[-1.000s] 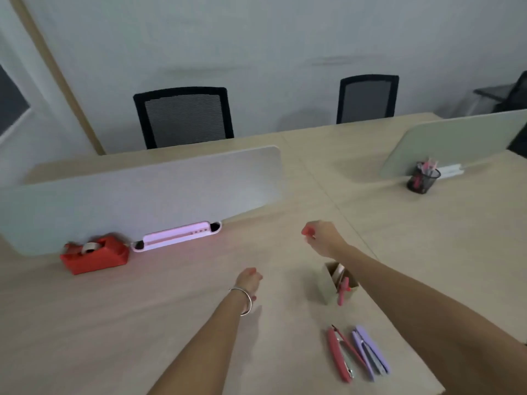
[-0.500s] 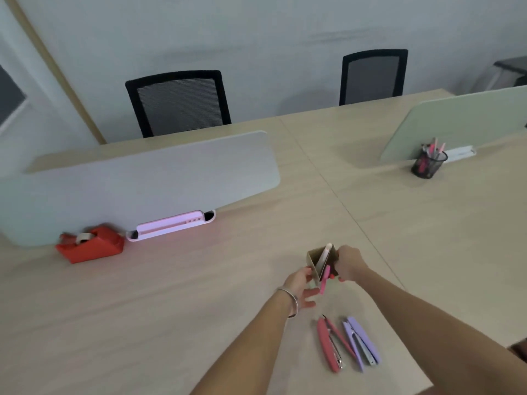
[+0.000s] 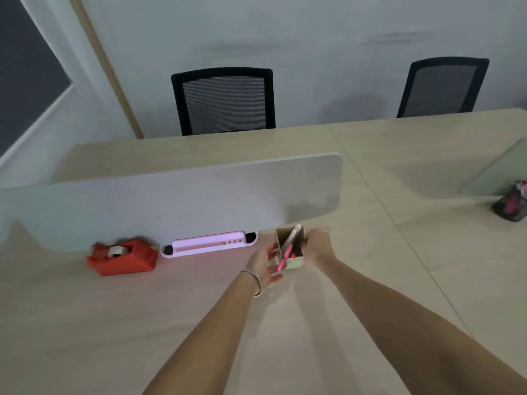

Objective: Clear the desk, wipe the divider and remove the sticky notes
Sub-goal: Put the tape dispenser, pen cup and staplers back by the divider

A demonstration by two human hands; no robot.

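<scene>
A small tan cardboard pen box [image 3: 286, 240] with a pink pen [image 3: 285, 259] and a white one leaning in it sits near the right end of the grey divider [image 3: 176, 198]. My right hand [image 3: 318, 246] grips the box's right side. My left hand [image 3: 263, 263] touches its left side with fingers spread. No sticky notes show on the divider's face. A pink desk tray [image 3: 208, 243] and a red tape dispenser [image 3: 121, 258] stand along the divider's foot.
The pale wooden desk [image 3: 142, 323] stretches around my arms. At the far right stand a second divider [image 3: 502, 172] and a black mesh pen cup [image 3: 510, 208]. Two black mesh chairs [image 3: 225, 101] wait behind the desk.
Both hands closed on the pen box and carried it forward to the divider's right end. The staplers that lay near the front edge have dropped out of view.
</scene>
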